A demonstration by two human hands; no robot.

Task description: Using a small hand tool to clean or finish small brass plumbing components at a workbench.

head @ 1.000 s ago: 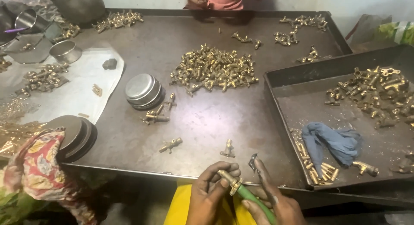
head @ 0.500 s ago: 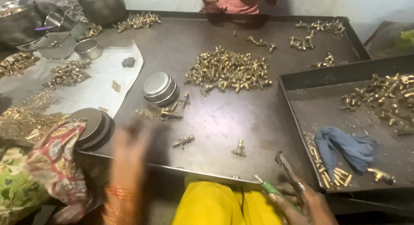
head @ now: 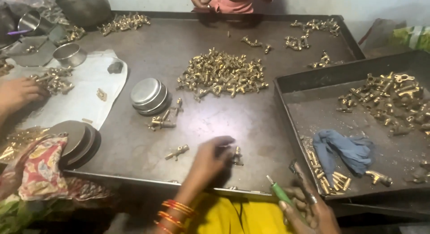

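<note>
Reaching for one small brass fitting near the worktop's front edge

My left hand [head: 212, 160] curled loosely over the brass fitting [head: 236, 156] — not yet gripped — while my right hand [head: 309, 207] clutched a green-handled tool [head: 281, 194]; a clumsy pinch could have knocked it off the worktop [head: 251, 122].

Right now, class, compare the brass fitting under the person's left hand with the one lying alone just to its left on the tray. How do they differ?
The fitting by the left hand, the touched brass fitting, stands roughly upright; the lone brass fitting lies flat. The touched brass fitting is partly hidden by fingers; the lone brass fitting is fully in view, with no hand on it. Both are small brass-coloured pieces on the same dark metal tray.
</note>
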